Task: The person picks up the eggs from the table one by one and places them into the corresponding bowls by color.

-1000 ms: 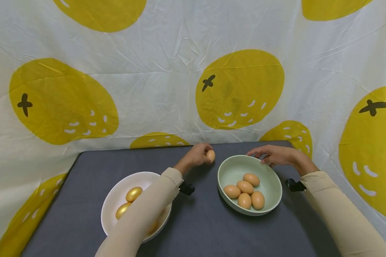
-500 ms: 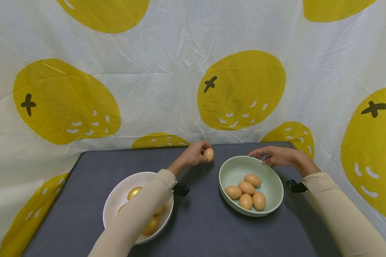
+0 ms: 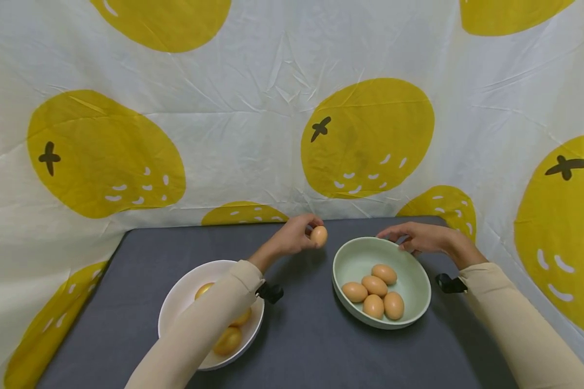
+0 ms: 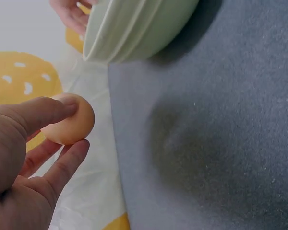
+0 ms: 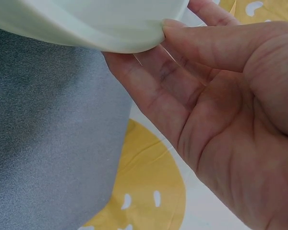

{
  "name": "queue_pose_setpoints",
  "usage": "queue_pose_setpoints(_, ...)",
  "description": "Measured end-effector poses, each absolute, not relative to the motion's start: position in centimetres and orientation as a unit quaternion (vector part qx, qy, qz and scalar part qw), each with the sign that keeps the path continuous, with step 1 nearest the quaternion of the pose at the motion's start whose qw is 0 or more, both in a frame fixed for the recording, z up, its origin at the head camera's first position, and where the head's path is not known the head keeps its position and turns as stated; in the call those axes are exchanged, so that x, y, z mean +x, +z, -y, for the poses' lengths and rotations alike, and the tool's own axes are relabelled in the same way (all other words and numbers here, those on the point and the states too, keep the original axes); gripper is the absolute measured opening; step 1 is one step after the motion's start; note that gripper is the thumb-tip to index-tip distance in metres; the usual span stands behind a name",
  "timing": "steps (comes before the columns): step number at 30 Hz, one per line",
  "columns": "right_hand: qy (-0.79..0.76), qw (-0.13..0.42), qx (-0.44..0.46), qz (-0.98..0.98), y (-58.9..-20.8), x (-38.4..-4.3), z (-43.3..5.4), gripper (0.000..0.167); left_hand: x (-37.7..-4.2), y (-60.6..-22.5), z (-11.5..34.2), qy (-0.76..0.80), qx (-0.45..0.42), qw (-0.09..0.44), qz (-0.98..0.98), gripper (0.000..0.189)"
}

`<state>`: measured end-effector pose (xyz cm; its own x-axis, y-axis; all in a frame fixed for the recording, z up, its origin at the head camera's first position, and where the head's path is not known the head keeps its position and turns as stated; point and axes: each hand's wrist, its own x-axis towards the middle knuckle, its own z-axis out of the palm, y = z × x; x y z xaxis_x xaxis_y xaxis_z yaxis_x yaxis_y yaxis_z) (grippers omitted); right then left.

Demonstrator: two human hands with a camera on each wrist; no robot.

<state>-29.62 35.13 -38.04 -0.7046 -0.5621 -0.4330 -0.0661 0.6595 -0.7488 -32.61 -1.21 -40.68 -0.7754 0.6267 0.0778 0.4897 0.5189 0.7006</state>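
My left hand point(image 3: 296, 234) pinches a brown egg point(image 3: 319, 236) between thumb and fingers. In the left wrist view this egg point(image 4: 76, 123) is held apart from the tabletop, left of the green bowl. My right hand point(image 3: 420, 237) grips the far right rim of the pale green bowl point(image 3: 413, 275), thumb over the edge and fingers behind the wall. Several brown eggs point(image 3: 375, 285) lie together in that bowl. Under my left forearm stands a white bowl point(image 3: 172, 305) with gold eggs point(image 3: 227, 341), partly hidden by the sleeve.
Both bowls stand on a dark grey tabletop point(image 3: 299, 346). Its far edge meets a white cloth point(image 3: 243, 156) printed with yellow fruit shapes. The left forearm point(image 3: 199, 327) crosses over the white bowl.
The left forearm has shifted left, showing more gold eggs on the white bowl's right side. My left hand keeps the egg, with only slight movement. The right hand stays on the rim.
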Motion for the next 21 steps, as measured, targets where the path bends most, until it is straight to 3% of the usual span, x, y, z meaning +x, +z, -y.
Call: queue_pose_setpoints(21,-0.367,0.339,-0.179,-0.847,-38.3,-29.8,-35.3,0.053,-30.1,-39.3,-0.4,0.377,0.354,0.116,-0.848,0.050)
